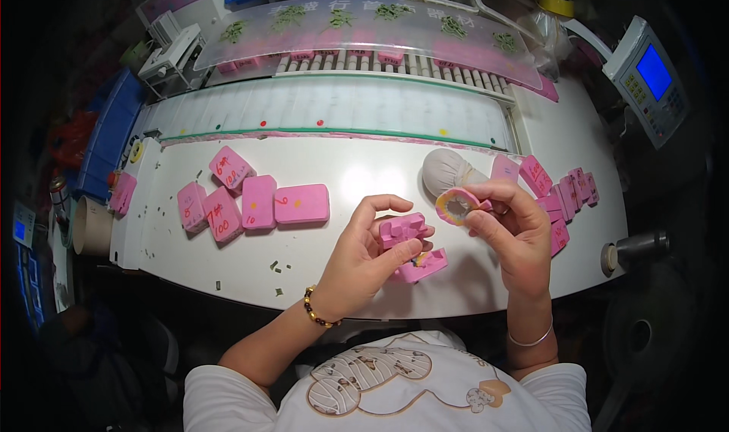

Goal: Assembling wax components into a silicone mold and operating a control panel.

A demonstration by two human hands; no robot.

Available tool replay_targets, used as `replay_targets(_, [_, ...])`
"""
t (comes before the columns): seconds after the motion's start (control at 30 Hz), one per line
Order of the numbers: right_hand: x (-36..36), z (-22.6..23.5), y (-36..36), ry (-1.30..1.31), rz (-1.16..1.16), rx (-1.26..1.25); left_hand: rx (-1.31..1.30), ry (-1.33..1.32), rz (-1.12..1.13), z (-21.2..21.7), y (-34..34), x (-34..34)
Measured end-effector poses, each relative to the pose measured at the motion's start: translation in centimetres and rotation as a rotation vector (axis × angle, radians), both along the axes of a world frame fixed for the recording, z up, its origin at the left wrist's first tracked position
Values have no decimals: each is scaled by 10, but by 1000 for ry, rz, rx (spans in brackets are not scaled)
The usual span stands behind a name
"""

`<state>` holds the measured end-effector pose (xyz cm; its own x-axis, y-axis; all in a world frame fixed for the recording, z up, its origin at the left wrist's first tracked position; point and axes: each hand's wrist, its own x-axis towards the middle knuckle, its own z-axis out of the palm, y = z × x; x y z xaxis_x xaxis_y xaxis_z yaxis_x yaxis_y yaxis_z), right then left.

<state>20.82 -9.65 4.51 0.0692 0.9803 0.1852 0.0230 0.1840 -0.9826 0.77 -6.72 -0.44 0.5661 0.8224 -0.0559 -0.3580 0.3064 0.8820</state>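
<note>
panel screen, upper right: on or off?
On: the panel screen glows solid blue against its pale, keypad-bearing housing.

Lots of red handwriting here: numbers on the pink blocks on my left (259,203), plus more red scrawl on a few of the stacked blocks on my right (536,175). Big pale characters run across the see-through sheet (364,36) at the back. The blue screen (654,75) on the panel's too small for me to read tbh.
</note>
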Motion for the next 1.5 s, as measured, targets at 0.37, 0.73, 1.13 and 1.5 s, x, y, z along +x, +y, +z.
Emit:
replay_targets(0.37, [-33, -3, -9, -286, 419, 229, 424, 170, 116, -6, 1, -3])
replay_targets(0.73, [-40, -21, -31, -222, 200, 284, 304, 211, -25, -1, 8, -3])
replay_targets(1.13, [-5, -8, -3, 214, 38, -132, 188, 276, -127, 6, 9, -6])
replay_targets(1.5, [-26, -20, -2, 110, 75, -258, 520, 423, 35, -6, 4, 8])
